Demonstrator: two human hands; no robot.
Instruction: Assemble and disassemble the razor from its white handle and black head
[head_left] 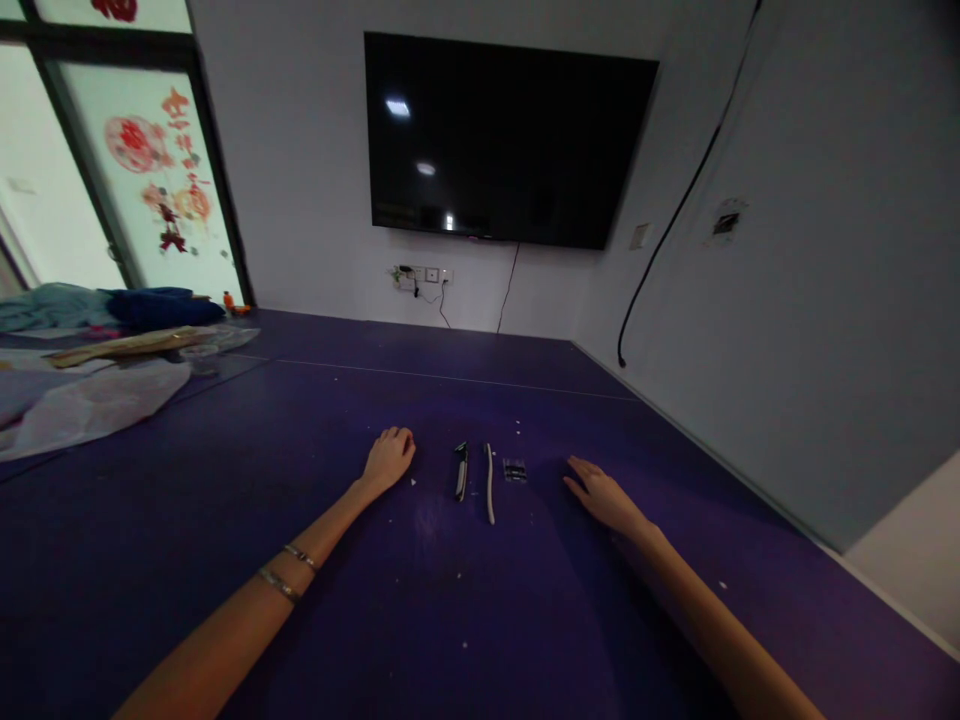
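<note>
My left hand (388, 457) rests on the purple tabletop with its fingers curled in, and nothing shows in it. Just to its right lies a black and grey razor (461, 474), its head pointing away from me. Beside the razor is a slim white toothbrush (490, 487), laid lengthwise. A small dark packet (514, 471) with a clear edge sits right of the toothbrush. Farther right, my right hand (601, 493) lies palm down, fingers stretched out, touching none of these things. Two bracelets (289, 572) circle my left forearm.
Clear plastic sheeting (105, 405) and folded blue cloth (165, 307) lie at the far left of the purple table (337, 620). White specks dot its surface. A black cable (675, 215) hangs along the right wall. A television (510, 140) is mounted ahead.
</note>
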